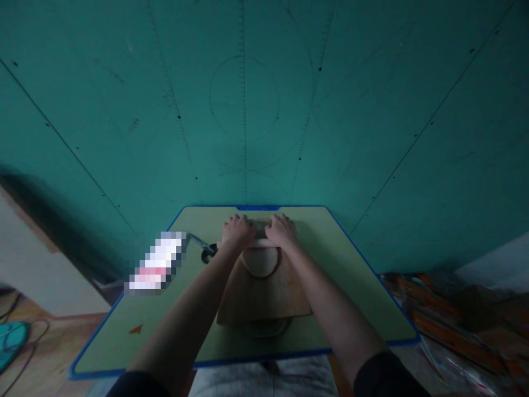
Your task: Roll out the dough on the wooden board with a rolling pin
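From where I stand, the far left has a teal object point(12, 344) on the floor, among cords. Next along, on the tabletop point(351, 298), lie a small orange triangle point(135, 329) and a pixelated patch point(157, 263) whose contents I can't make out. Then come the scissors point(202, 242), dark-handled, near the left hand point(238, 229).

That hand is palm down over the left part of a pale rolling pin point(260, 242), fingers bent forward. Whether they close round the wood I cannot tell. The pin lies crosswise on the wooden board point(264, 302), near its far end. I'd expect it stiff and fairly light, apt to roll, best held near both ends with even weight. It looks smooth and straight.

Just on the near side of the pin sits the dough point(260, 263), a pale, flat, rounded piece, its far edge meeting the bar. It should be soft and easily torn or dented; I'd lift it with spread fingers under the rim.

Furthest right, the right hand point(283, 229) mirrors the left, palm down over the pin's other part, its grip equally unclear to me.
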### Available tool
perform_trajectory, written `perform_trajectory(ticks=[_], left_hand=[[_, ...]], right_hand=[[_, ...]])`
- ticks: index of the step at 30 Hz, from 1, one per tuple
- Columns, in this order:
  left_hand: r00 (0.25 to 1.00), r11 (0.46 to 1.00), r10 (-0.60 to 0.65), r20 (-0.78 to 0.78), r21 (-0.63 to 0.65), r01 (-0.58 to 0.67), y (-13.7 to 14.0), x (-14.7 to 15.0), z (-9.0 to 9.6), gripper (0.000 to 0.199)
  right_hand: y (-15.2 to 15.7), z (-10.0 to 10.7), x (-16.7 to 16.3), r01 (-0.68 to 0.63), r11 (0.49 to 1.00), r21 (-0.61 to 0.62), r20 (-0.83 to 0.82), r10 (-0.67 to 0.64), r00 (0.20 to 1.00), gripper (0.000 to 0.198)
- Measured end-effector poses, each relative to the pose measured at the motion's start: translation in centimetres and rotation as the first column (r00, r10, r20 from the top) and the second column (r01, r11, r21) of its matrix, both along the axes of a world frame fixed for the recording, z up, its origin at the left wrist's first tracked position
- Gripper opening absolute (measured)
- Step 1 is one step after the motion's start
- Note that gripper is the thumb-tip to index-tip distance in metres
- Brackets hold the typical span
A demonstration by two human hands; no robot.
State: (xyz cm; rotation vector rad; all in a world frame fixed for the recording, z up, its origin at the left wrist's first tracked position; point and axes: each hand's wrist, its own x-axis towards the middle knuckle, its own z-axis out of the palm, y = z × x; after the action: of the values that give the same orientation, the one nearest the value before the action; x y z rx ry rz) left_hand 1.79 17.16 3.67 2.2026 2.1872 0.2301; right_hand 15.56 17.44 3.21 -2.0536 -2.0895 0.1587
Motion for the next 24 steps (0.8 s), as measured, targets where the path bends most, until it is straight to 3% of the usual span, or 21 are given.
perform_trajectory(ticks=[16, 24], left_hand=[[0.999, 0.997, 0.009, -0.044, 0.073, -0.006, -4.1, 0.0, -1.0, 0.05], [0.996, 0.998, -0.057, -0.075, 0.019, 0.058, -5.8, -0.1, -0.6, 0.049]], right_hand=[[-5.1, -0.1, -0.5, -0.002, 0.984, 0.18, 0.09, -0.014, 0.996, 0.037], [-6.2, -0.5, -0.7, 0.017, 0.998, 0.066, 0.101, -0.024, 0.995, 0.044]])
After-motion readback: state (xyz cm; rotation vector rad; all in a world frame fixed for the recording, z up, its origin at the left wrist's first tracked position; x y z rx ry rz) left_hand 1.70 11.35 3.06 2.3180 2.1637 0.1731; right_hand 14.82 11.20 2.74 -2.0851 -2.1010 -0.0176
